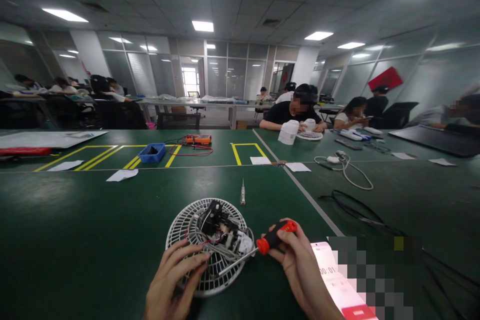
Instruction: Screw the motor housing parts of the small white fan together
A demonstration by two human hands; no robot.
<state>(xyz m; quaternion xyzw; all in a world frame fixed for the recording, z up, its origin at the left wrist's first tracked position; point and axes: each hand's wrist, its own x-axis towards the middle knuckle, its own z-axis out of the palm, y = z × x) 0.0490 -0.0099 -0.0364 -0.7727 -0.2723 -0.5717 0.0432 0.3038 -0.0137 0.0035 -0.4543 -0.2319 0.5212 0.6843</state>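
A round white fan grille (179, 225) lies on the green table, with a black motor (210, 217), a white plastic part (243, 243) and looped grey cables on top. My left hand (176, 275) rests on the grille's near-left side, fingers stretched over its ribs beside the cables. In my right hand (294, 255) is a red-and-black screwdriver (275, 237), its long shaft pointing left and down across the grille's near-right part. Whether the tip touches anything I cannot tell. Beyond the grille lies a small clear-handled screwdriver (243, 194).
A phone with a lit screen (333, 275) lies right of my right hand. Black cables (356, 210) and a grey cord (362, 177) spread on the right. Further off are a blue bin (152, 154), an orange multimeter (198, 139) and a person (285, 112) opposite.
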